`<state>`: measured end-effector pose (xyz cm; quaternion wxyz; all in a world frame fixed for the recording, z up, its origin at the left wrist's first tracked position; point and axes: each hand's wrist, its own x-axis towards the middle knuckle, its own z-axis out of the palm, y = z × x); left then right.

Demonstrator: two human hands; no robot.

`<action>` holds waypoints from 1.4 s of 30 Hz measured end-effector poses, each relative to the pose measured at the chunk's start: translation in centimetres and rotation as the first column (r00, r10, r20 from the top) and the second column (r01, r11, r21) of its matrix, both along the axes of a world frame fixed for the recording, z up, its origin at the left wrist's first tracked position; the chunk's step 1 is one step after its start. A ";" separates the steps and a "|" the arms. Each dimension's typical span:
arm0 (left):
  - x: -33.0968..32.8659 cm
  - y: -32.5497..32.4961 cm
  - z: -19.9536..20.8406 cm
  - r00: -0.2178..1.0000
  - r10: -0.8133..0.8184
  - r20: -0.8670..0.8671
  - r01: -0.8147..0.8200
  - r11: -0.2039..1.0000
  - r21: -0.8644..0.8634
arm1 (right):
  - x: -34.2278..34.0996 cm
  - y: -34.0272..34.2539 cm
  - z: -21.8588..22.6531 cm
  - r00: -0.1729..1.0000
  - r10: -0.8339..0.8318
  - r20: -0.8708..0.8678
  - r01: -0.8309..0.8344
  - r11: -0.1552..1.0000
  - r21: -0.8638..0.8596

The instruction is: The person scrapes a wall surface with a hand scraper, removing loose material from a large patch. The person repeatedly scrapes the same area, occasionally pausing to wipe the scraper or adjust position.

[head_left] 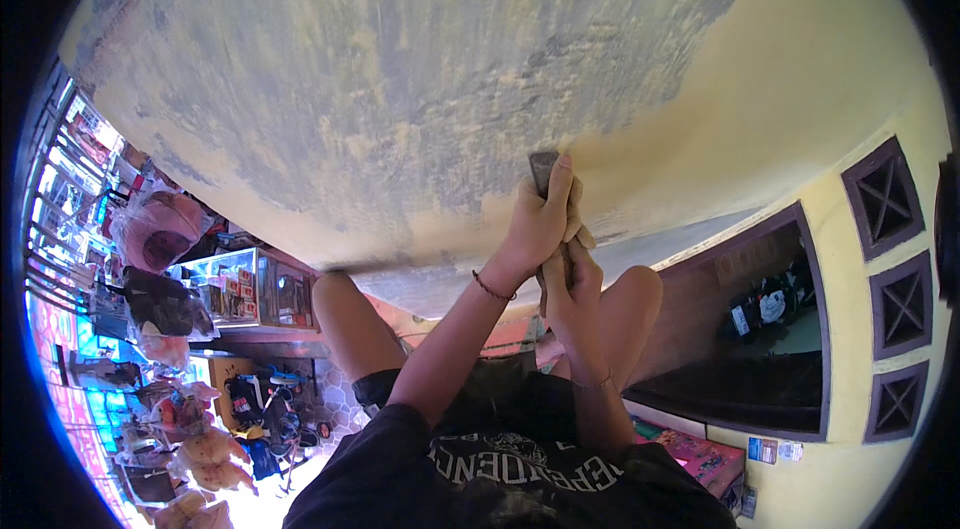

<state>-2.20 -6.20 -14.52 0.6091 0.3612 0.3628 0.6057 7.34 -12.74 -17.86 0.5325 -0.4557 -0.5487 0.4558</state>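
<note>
Both of my hands are together in front of a wall (400, 79) with worn grey and yellowish patches. My left hand (542, 221) is closed around a flat grey-brown tool (543, 169) that looks like a scraper. Its thumb lies along the tool, and the wide end sticks out above the fingers, at or close to the wall. Just below, my right hand (573, 294) is closed too, on what seems to be the lower part of the same tool. The fingers hide most of that part, so I cannot make out its full shape.
My bent knees are on either side of my arms. To the right are a dark-framed doorway (822, 329) and brown vent blocks (900, 304). A glass display case (285, 289), hanging bagged goods (165, 229) and a parked bicycle (285, 409) stand at the left.
</note>
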 end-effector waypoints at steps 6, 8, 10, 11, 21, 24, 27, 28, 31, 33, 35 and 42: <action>0.0 0.2 0.8 0.999 -0.032 0.025 0.033 0.999 -0.041 | -0.3 0.8 -1.2 0.990 -0.041 0.137 0.018 0.986 0.168; 0.0 0.3 1.0 1.000 -0.013 0.001 0.013 1.000 -0.009 | -0.3 1.1 -1.5 0.990 -0.064 0.129 0.035 0.976 0.214; -0.1 0.3 1.0 0.999 -0.022 -0.026 0.022 1.000 -0.007 | -0.2 1.1 -1.6 0.988 -0.068 0.136 0.041 0.980 0.193; -0.1 0.3 1.0 0.999 -0.029 -0.043 0.029 1.000 0.003 | -0.2 1.0 -1.6 0.987 -0.067 0.149 0.040 0.983 0.180; 0.0 0.6 1.3 0.999 -0.035 -0.014 0.034 0.999 -0.039 | -0.6 0.9 -1.1 0.987 -0.111 0.117 0.082 0.970 0.228; 0.1 0.5 1.4 1.000 -0.026 0.000 0.026 0.998 -0.064 | -0.5 0.8 -1.0 0.980 -0.105 0.169 0.073 0.980 0.185; 0.2 0.6 0.8 0.998 -0.061 -0.036 0.061 0.998 -0.008 | -0.3 0.6 -1.2 0.992 -0.077 0.103 0.060 0.985 0.160; 0.2 0.6 0.6 0.997 -0.065 -0.041 0.064 0.998 -0.025 | -0.2 0.6 -1.2 0.989 -0.078 0.126 0.059 0.986 0.153; 0.1 0.8 0.1 0.997 -0.052 -0.054 0.052 0.999 -0.006 | 0.1 0.6 -1.1 0.978 -0.104 0.181 0.073 0.982 0.172; 0.1 0.8 0.1 0.998 -0.054 -0.044 0.054 0.999 0.000 | 0.1 0.6 -0.9 0.968 -0.129 0.215 0.100 0.985 0.138; 0.2 0.6 0.6 0.998 -0.067 -0.008 0.067 0.997 -0.027 | 0.1 0.5 -1.0 0.975 -0.107 0.196 0.081 0.987 0.137; 0.3 0.4 2.7 0.999 -0.036 0.001 0.036 0.979 -0.201 | -0.2 0.6 -1.0 0.974 -0.155 0.163 0.135 0.983 0.127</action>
